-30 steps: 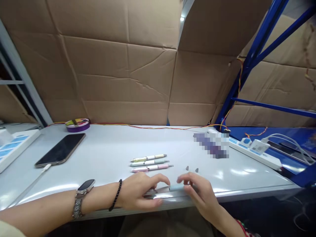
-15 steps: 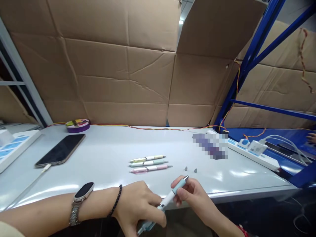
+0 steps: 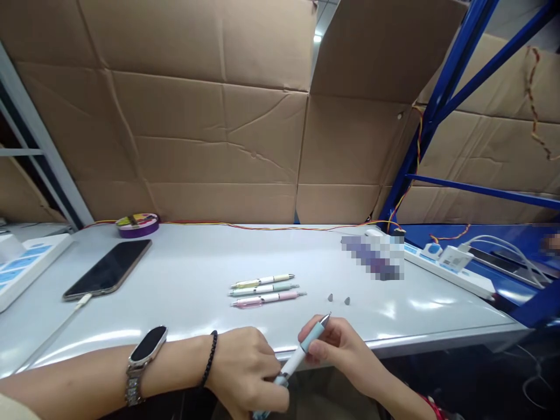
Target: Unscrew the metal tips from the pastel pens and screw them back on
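Pen (metal tip uppermost) slants upward, gripped by both hands.

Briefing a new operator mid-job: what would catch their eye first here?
Probably the white-and-blue pen, held slantwise between the left hand and right hand at the near table edge, metal tip upward. Beyond it, three pens lie side by side. A dark phone lies at the left.

On the table lie 3 pens — a phone to their left, 2 tips to their right.
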The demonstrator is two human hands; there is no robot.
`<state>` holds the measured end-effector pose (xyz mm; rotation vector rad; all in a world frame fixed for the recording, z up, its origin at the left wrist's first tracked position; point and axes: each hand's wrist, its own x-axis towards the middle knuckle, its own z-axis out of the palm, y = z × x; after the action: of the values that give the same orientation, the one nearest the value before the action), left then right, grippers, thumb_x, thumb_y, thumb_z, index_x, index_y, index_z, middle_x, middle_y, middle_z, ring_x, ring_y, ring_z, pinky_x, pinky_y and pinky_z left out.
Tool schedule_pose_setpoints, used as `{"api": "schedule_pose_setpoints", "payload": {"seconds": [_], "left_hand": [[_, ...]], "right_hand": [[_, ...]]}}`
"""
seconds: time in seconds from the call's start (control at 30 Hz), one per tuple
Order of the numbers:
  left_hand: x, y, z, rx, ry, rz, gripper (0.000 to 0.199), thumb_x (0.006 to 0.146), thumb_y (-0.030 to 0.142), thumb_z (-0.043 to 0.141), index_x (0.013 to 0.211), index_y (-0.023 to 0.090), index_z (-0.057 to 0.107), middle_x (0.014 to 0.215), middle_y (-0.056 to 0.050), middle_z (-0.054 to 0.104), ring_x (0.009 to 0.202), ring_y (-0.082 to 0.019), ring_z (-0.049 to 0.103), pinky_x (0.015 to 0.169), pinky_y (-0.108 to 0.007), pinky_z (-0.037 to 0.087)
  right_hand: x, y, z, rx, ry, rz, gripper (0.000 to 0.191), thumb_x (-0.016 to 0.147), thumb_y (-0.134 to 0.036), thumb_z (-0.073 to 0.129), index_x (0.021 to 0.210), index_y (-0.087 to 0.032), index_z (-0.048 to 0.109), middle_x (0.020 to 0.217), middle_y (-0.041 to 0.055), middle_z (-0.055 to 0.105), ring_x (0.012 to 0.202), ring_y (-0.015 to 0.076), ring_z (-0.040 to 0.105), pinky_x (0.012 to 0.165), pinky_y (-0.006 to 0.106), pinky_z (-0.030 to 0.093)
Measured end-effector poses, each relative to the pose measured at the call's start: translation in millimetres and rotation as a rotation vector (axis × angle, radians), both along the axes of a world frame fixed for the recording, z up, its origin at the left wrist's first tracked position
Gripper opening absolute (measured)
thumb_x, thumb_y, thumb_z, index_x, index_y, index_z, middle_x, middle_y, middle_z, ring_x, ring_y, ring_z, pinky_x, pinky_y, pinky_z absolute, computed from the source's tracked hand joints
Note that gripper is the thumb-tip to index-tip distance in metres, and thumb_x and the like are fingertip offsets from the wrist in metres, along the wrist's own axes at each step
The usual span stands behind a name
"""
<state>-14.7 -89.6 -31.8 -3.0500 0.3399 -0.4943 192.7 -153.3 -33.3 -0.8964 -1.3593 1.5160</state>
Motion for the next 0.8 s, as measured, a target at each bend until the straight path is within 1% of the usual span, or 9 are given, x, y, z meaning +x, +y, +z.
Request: {"api": "schedule_pose_setpoints", "payload": {"seconds": [0.13, 0.23, 0.4, 0.47, 0.53, 0.6, 0.67, 0.73, 0.8], "left_hand": [[0, -1, 5.9, -0.044, 0.052, 0.007, 0.046, 0.081, 0.065, 0.042, 0.070, 0.021, 0.052, 0.051, 0.002, 0.043, 0.041, -0.012, 0.037, 0.035, -0.028, 0.022], [0, 0, 6.4, -0.039, 0.088, 0.025, 0.037, 0.080, 0.058, 0.049, 0.072, 0.022, 0.052, 0.051, 0.002, 0.044, 0.042, -0.012, 0.039, 0.036, -0.028, 0.022], [1, -1, -0.3, 0.026, -0.011, 0.030, 0.026, 0.072, 0.043, 0.061, 0.065, 0.021, 0.048, 0.050, 0.003, 0.041, 0.041, -0.011, 0.035, 0.037, -0.027, 0.021], [1, -1, 0.4, 0.021, -0.049, 0.002, 0.030, 0.072, 0.045, 0.060, 0.061, 0.020, 0.046, 0.048, 0.004, 0.039, 0.041, -0.011, 0.035, 0.037, -0.027, 0.020], [1, 1, 5.4, -0.007, -0.068, -0.020, 0.038, 0.075, 0.052, 0.054, 0.058, 0.020, 0.044, 0.047, 0.003, 0.038, 0.041, -0.012, 0.037, 0.038, -0.028, 0.020], [0, 5, 14.0, -0.041, -0.084, 0.006, 0.044, 0.080, 0.058, 0.045, 0.058, 0.020, 0.045, 0.050, 0.001, 0.041, 0.044, -0.013, 0.039, 0.040, -0.028, 0.022], [-4, 15, 24.2, -0.077, -0.116, 0.120, 0.043, 0.088, 0.053, 0.033, 0.067, 0.020, 0.051, 0.059, -0.002, 0.049, 0.049, -0.014, 0.044, 0.046, -0.027, 0.029], [-9, 32, 33.4, -0.151, -0.132, 0.332, 0.036, 0.095, 0.033, 0.022, 0.094, 0.020, 0.055, 0.080, -0.006, 0.057, 0.064, -0.016, 0.052, 0.058, -0.025, 0.038], [-15, 53, 39.0, -0.232, -0.136, 0.587, 0.035, 0.096, 0.025, 0.020, 0.123, 0.023, 0.043, 0.094, -0.006, 0.057, 0.068, -0.014, 0.054, 0.062, -0.023, 0.040]], "right_hand": [[0, 0, 0.4, 0.016, -0.020, -0.011, 0.016, 0.078, -0.032, 0.066, 0.083, -0.017, 0.065, 0.067, -0.0018, 0.058, 0.063, 0.0099, 0.056, 0.062, 0.021, 0.045], [0, 0, 1.4, 0.040, -0.023, -0.022, 0.015, 0.078, -0.031, 0.066, 0.083, -0.017, 0.065, 0.067, -0.0021, 0.058, 0.063, 0.0092, 0.055, 0.062, 0.021, 0.044], [-2, -2, 0.4, 0.042, -0.035, -0.029, 0.015, 0.078, -0.032, 0.066, 0.082, -0.018, 0.064, 0.068, -0.0026, 0.055, 0.065, 0.0090, 0.053, 0.062, 0.020, 0.044], [-3, -3, -1.1, 0.053, -0.052, -0.047, 0.014, 0.079, -0.032, 0.066, 0.082, -0.018, 0.064, 0.069, -0.0028, 0.053, 0.065, 0.0086, 0.051, 0.062, 0.019, 0.043], [-6, -6, -2.7, 0.064, -0.055, -0.060, 0.014, 0.080, -0.033, 0.064, 0.083, -0.020, 0.063, 0.070, -0.0029, 0.052, 0.066, 0.0087, 0.051, 0.063, 0.020, 0.043], [-6, -8, -3.5, 0.097, -0.031, -0.057, 0.019, 0.083, -0.037, 0.060, 0.096, -0.024, 0.060, 0.076, -0.0019, 0.056, 0.068, 0.0099, 0.053, 0.066, 0.022, 0.045], [-2, -8, -2.5, 0.189, 0.000, -0.101, 0.035, 0.086, -0.045, 0.052, 0.117, -0.030, 0.047, 0.091, 0.0011, 0.060, 0.072, 0.0119, 0.055, 0.068, 0.026, 0.046], [7, -5, 0.6, 0.309, 0.000, -0.230, 0.044, 0.089, -0.050, 0.041, 0.129, -0.032, 0.032, 0.103, 0.0042, 0.058, 0.075, 0.0137, 0.056, 0.067, 0.028, 0.047], [22, 1, 4.6, 0.402, -0.044, -0.411, 0.041, 0.092, -0.047, 0.037, 0.129, -0.031, 0.031, 0.104, 0.0054, 0.057, 0.078, 0.0147, 0.055, 0.067, 0.029, 0.048]]}}
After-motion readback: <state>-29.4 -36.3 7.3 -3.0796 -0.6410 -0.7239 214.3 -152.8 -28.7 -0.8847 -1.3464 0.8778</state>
